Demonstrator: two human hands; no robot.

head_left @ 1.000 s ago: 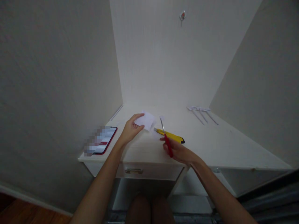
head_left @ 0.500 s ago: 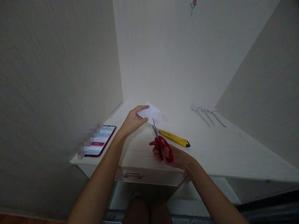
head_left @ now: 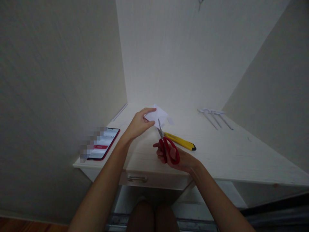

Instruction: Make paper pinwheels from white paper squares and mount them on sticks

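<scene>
A small square of white paper (head_left: 159, 115) is pinched between the thumb and fingers of my left hand (head_left: 141, 124), with one corner turned toward me. My right hand (head_left: 172, 156) grips red-handled scissors (head_left: 167, 149) by their loops. The slightly parted blades point away from me at the paper's near corner; whether they touch it I cannot tell. Just right of the blades, a yellow utility knife (head_left: 181, 141) lies on the white desk (head_left: 217, 158). Behind it rests a small white paper scrap (head_left: 170, 120).
A phone (head_left: 103, 145) with a red edge lies at the desk's left side. Several white paper pinwheel-like pieces on thin sticks (head_left: 214, 117) rest at the back right. Walls enclose the desk's back and sides. A drawer handle (head_left: 137, 179) is at the front.
The paper in my left hand has shifted slightly right and its face shows more fully. My right hand and the scissors have moved only a little.
</scene>
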